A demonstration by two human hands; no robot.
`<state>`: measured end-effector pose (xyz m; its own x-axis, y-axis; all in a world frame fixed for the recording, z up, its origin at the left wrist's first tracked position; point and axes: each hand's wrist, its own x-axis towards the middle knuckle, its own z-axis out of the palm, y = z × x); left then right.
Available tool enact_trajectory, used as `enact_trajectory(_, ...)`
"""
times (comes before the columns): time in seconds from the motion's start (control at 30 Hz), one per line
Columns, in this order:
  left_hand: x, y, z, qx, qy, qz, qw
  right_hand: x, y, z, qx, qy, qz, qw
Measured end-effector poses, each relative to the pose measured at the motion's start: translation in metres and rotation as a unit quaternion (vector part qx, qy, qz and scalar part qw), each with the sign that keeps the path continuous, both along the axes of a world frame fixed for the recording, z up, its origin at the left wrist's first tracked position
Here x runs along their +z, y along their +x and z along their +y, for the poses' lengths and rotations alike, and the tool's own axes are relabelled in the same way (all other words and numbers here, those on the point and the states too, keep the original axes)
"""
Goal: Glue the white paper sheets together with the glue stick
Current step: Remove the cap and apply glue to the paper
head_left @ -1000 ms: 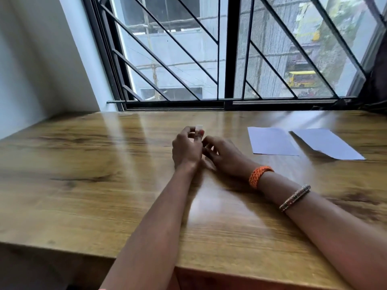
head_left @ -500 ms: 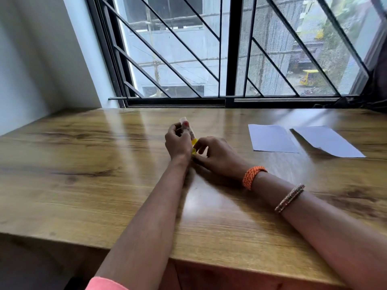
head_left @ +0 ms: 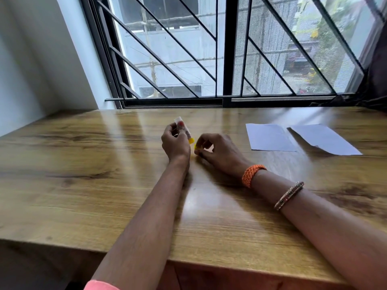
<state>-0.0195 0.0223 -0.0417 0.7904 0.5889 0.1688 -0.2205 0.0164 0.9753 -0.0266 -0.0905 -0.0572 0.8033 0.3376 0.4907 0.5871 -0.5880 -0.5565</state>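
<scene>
My left hand [head_left: 174,143] grips a small white glue stick [head_left: 184,128] with a yellow end, tilted, above the middle of the wooden table [head_left: 83,174]. My right hand [head_left: 217,151] is just right of it, fingers curled, pinching a small yellow piece [head_left: 195,145], apparently the cap, a short gap away from the stick's yellow end. Two white paper sheets lie flat at the right, apart from both hands: the nearer sheet [head_left: 270,137] and the farther sheet [head_left: 322,139], side by side with a narrow gap between them.
A barred window [head_left: 226,59] runs along the table's far edge. A white wall [head_left: 31,70] closes the left side. The table's front edge [head_left: 188,260] is near my body. An orange band and a bangle sit on my right forearm.
The glue stick tilted over in my left hand and its yellow end came into view. My right hand drew back to the right with the yellow piece, so the two are now apart.
</scene>
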Motion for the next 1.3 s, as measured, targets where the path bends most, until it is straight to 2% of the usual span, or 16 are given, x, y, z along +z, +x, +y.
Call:
enact_trajectory(0.33,0.004,-0.004,-0.002,-0.001,0.006,-0.028,1.000,0.002,-0.005,0.001,-0.010,-0.041,0.021,0.999)
enact_trajectory(0.53,0.010,-0.008,-0.003,-0.023,-0.026,-0.055,0.998,0.013,-0.017,0.003,-0.086,0.027,-0.115,0.989)
enact_trajectory(0.67,0.015,-0.010,-0.012,-0.111,-0.163,-0.071,0.978,0.021,-0.021,-0.001,-0.113,-0.013,-0.235,0.965)
enact_trajectory(0.77,0.016,-0.012,-0.024,-0.165,-0.217,-0.074,0.959,0.026,-0.020,-0.004,-0.144,-0.048,-0.308,0.939)
enact_trajectory(0.93,0.015,-0.015,-0.030,-0.183,-0.271,-0.040,0.944,0.028,-0.017,-0.013,-0.177,-0.061,-0.339,0.922)
enact_trajectory(1.13,0.023,-0.033,-0.037,-0.176,-0.274,0.019,0.945,0.036,-0.025,-0.027,-0.176,-0.069,-0.360,0.914)
enact_trajectory(1.3,0.028,-0.051,-0.054,-0.186,-0.283,0.063,0.939,0.038,-0.033,-0.055,-0.187,-0.120,-0.377,0.899)
